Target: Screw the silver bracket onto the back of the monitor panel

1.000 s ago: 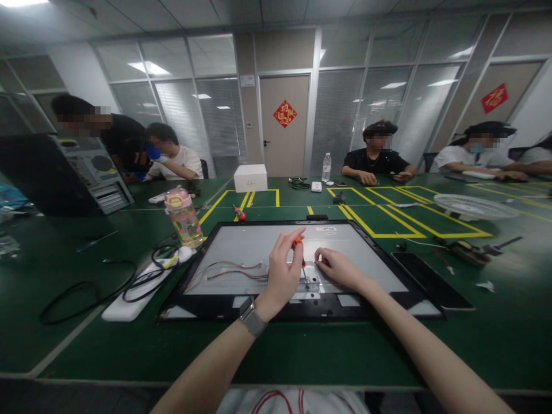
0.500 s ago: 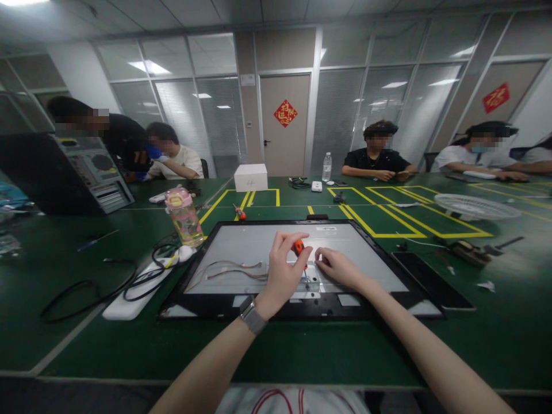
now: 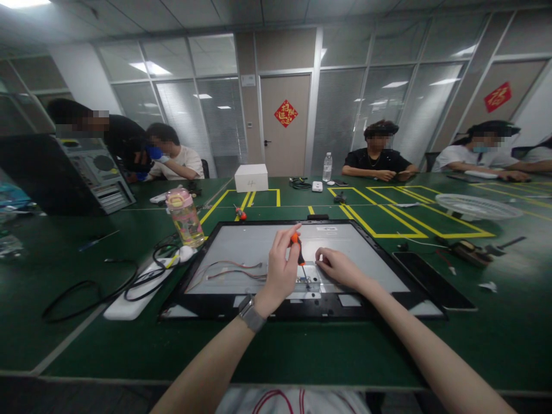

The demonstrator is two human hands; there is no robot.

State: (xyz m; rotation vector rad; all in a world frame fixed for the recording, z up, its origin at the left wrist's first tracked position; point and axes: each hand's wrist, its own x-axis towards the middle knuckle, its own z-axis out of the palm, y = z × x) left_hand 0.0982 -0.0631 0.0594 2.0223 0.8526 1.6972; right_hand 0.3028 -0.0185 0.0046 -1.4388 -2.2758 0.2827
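My left hand [image 3: 282, 265], with a watch [image 3: 251, 314] on its wrist, has thumb and fingers on an orange-and-black screwdriver [image 3: 301, 256]. The tool leans slightly, its shaft pointing down at a small metal plate [image 3: 314, 285] on a display panel [image 3: 245, 241]. That panel lies flat, pale grey with a black frame. Close by on the right, my right hand [image 3: 338, 267] rests over the panel with its fingers curled in; whatever may be inside them is hidden. Thin wires [image 3: 237, 275] run leftward from beneath my left hand.
Left of the panel are a pink-lidded bottle [image 3: 185, 218], a white power strip [image 3: 133, 299] and black cables. A black phone-like slab [image 3: 433, 282] lies close on the right. Farther back stand a white box [image 3: 251, 178] and a computer case [image 3: 95, 172]. Several people sit or stand around.
My left hand's fingers have shifted on the screwdriver, turning from a spread curve to a straighter pose; more of the handle and shaft shows. My right hand stays in place.
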